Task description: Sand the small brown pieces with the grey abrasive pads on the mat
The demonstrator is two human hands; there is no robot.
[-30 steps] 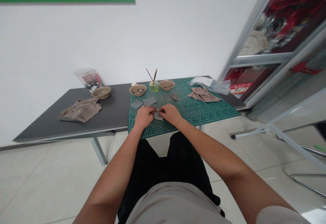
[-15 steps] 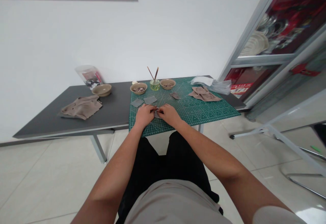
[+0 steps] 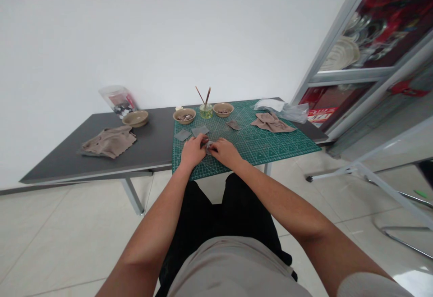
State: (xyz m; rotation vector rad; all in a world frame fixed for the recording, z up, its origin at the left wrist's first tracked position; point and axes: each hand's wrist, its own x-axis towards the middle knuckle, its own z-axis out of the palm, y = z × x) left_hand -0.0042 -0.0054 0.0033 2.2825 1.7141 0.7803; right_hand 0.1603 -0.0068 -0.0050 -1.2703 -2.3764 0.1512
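Note:
Near the front edge of the green cutting mat (image 3: 267, 148), my left hand (image 3: 194, 152) and my right hand (image 3: 224, 151) meet over a small grey-brown piece (image 3: 209, 145), perhaps cloth or clay. The fingers of both hands are closed on it from either side and hide most of it. Just beyond my left hand lie two flat grey squares (image 3: 183, 135). A separate grey-brown piece (image 3: 233, 125) rests farther back on the mat.
Along the back stand two bowls with small pieces, a left bowl (image 3: 184, 116) and a right bowl (image 3: 223, 109), with a jar of brushes (image 3: 206, 111) between. Brown cloths lie on the right (image 3: 272, 122) and left (image 3: 110, 142). Another bowl (image 3: 135, 118), a clear tub (image 3: 118, 102) and plastic bag (image 3: 294, 112) also stand about.
The fingers of my left hand have lifted slightly and shifted over the small piece, which shows less of its lower part. My right hand stays almost in place.

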